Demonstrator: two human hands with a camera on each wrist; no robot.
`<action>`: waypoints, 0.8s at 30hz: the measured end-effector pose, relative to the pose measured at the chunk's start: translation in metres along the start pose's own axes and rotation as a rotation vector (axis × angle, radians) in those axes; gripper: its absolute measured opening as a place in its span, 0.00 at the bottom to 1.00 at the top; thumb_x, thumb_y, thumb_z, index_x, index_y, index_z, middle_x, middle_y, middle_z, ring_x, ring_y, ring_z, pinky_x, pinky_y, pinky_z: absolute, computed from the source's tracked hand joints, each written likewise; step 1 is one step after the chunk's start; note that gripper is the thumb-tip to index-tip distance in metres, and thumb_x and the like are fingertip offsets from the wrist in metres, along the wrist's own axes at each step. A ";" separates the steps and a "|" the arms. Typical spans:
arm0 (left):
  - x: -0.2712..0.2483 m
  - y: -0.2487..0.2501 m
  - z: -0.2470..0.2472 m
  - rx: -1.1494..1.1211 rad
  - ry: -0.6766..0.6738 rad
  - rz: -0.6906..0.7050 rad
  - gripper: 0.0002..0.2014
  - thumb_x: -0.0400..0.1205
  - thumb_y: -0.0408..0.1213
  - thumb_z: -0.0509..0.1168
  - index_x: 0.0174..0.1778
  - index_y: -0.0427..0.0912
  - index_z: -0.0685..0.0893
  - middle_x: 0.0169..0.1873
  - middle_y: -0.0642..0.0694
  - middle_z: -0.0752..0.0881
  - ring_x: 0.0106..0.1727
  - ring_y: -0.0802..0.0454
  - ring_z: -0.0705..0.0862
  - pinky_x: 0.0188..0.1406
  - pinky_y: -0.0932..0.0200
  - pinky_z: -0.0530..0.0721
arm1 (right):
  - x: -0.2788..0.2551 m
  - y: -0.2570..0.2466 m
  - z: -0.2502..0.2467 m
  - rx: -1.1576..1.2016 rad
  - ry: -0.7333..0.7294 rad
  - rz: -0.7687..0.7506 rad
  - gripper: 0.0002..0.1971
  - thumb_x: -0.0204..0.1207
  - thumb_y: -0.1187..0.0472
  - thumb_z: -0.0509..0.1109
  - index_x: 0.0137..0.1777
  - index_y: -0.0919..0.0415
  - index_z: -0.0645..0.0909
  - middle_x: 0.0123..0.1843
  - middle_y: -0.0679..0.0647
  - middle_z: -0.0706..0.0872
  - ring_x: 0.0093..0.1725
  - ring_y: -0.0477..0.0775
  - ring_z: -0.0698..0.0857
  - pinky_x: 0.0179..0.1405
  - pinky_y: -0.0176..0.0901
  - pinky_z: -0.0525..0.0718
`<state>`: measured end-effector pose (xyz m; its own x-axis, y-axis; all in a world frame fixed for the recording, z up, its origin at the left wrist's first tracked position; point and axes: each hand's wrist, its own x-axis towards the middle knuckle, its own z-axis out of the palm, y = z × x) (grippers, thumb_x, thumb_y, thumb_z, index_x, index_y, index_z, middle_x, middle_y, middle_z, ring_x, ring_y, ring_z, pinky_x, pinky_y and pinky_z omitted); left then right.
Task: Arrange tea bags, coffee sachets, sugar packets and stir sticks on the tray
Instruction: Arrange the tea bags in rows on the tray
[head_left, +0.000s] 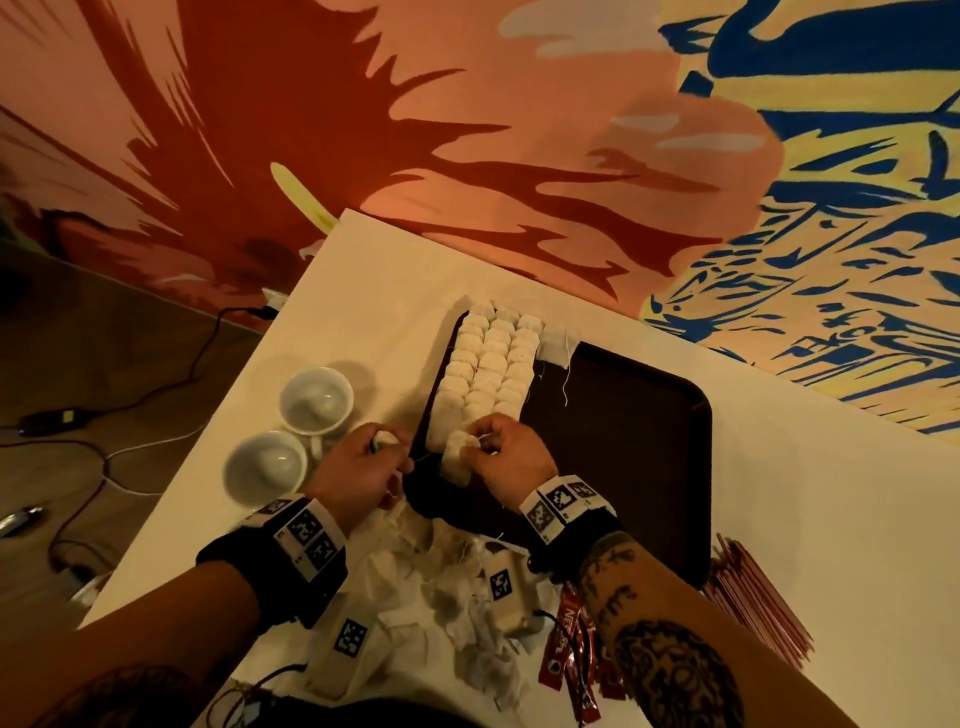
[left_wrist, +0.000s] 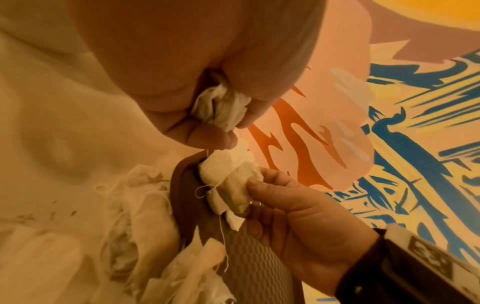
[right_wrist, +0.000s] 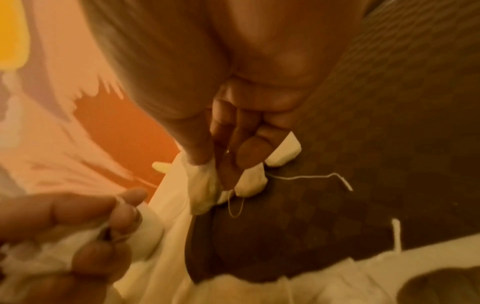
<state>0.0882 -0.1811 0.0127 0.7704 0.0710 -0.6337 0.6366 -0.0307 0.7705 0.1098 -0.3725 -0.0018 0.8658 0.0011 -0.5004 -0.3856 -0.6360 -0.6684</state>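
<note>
i watch my right hand (head_left: 506, 457) pinch a tea bag (head_left: 457, 460) by its upper edge, thumb and forefinger clamped on the paper, at the near end of the rows of tea bags (head_left: 488, 371) that fill the left strip of the brown tray (head_left: 639, 441) in the centre of the head frame. the held bag hangs over the tray's near left rim, just beside the last bag in the rows. my left hand (head_left: 363, 467), left of it over the white table (head_left: 805, 519), is clenched round more tea bags; in the left wrist view a crumpled wad (left_wrist: 221, 107) shows between its curled fingers, though how many bags it holds i cannot tell through the blur.

these bags look light, soft and easily crushed, and their loose strings (right_wrist: 306, 177) trail across the tray's textured floor, so i judge they could snag a neighbour. the top seam seems the safest place to hold, leaving the filled pouch free to settle flat.

both wrists are angled inward, knuckles up, hands near each other at the tray's near left corner. a loose heap of tea bags (head_left: 447, 582) lies at lower centre, red coffee sachets (head_left: 566, 644) to its right, and a stack of red stir sticks (head_left: 758, 603) at the right edge. two white cups (head_left: 291, 431) stand at left.
</note>
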 end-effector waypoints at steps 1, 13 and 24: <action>-0.001 -0.002 -0.002 0.006 0.004 -0.007 0.05 0.85 0.29 0.62 0.49 0.39 0.83 0.35 0.40 0.87 0.28 0.50 0.79 0.26 0.57 0.78 | 0.000 -0.003 0.005 -0.040 -0.050 -0.014 0.05 0.78 0.53 0.74 0.50 0.41 0.83 0.44 0.41 0.87 0.48 0.46 0.87 0.50 0.40 0.85; -0.001 -0.010 -0.011 -0.013 0.039 -0.061 0.06 0.84 0.28 0.62 0.54 0.38 0.83 0.36 0.42 0.87 0.30 0.48 0.79 0.26 0.58 0.79 | 0.017 -0.017 0.030 -0.232 -0.019 0.008 0.07 0.79 0.50 0.69 0.53 0.47 0.86 0.55 0.49 0.88 0.53 0.51 0.85 0.51 0.37 0.79; 0.001 -0.006 -0.002 -0.005 0.019 -0.071 0.06 0.83 0.27 0.63 0.51 0.41 0.83 0.37 0.41 0.87 0.30 0.48 0.80 0.28 0.56 0.80 | 0.027 -0.016 0.022 -0.162 0.064 0.041 0.05 0.77 0.50 0.72 0.49 0.48 0.83 0.49 0.48 0.87 0.49 0.50 0.84 0.48 0.39 0.79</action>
<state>0.0848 -0.1789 0.0079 0.7222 0.0920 -0.6856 0.6897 -0.0196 0.7239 0.1321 -0.3449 -0.0163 0.8709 -0.0736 -0.4860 -0.3691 -0.7508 -0.5477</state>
